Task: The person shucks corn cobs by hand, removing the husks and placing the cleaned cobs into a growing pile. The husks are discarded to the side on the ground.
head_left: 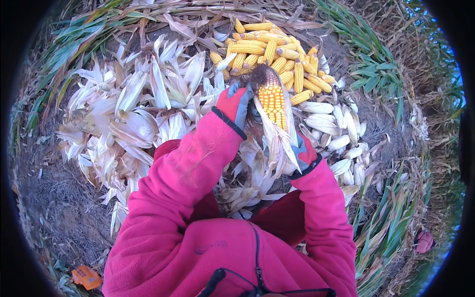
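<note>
A half-husked ear of corn point(273, 106) is held upright in front of me, its yellow kernels bare in the middle and dark silk at its tip. Pale husk point(279, 143) still wraps its lower part and right side. My right hand point(303, 152), in a grey and red glove, is closed round the husk-covered lower end. Beside the tip, on the left, my gloved left hand point(236, 105) has its fingers curled on the husk edge. What lies inside those fingers is mostly hidden.
A heap of peeled yellow cobs point(269, 47) lies beyond the ear. Loose dry husks point(143, 106) pile up at the left. Several unpeeled ears point(341, 131) lie at the right. Green stalks point(381, 69) ring the ground, and an orange object point(86, 277) sits at the lower left.
</note>
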Motion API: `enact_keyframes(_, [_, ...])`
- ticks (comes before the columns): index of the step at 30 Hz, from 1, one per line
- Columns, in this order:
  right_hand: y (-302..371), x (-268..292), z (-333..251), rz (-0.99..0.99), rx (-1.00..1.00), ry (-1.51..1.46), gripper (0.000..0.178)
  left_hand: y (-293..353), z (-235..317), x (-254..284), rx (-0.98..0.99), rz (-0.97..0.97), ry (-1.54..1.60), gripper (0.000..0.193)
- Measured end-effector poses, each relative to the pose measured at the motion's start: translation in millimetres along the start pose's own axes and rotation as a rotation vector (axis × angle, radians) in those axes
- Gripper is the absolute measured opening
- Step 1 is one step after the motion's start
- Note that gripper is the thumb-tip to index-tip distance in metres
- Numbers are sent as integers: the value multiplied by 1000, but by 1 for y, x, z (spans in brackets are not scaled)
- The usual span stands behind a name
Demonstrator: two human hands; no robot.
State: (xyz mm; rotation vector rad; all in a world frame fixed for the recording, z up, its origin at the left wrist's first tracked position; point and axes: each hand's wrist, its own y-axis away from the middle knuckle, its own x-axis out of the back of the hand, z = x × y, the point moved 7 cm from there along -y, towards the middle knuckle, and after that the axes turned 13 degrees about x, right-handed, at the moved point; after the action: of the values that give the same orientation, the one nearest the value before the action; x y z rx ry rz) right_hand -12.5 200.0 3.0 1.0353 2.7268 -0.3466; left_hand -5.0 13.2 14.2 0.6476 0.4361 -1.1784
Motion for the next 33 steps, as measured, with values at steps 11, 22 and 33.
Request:
enact_keyframes(11, [7, 7, -1, -177, -208, 50, 66, 31, 55, -29, -329, -54, -594, 34])
enact_keyframes(22, [-21, -13, 33, -23, 119, -157, 80, 4, 0, -19, 167, -185, 420, 17])
enact_keyframes(33, [-60, 5, -25, 199, 370, -306, 70, -25, 10, 15, -314, 216, -135, 24])
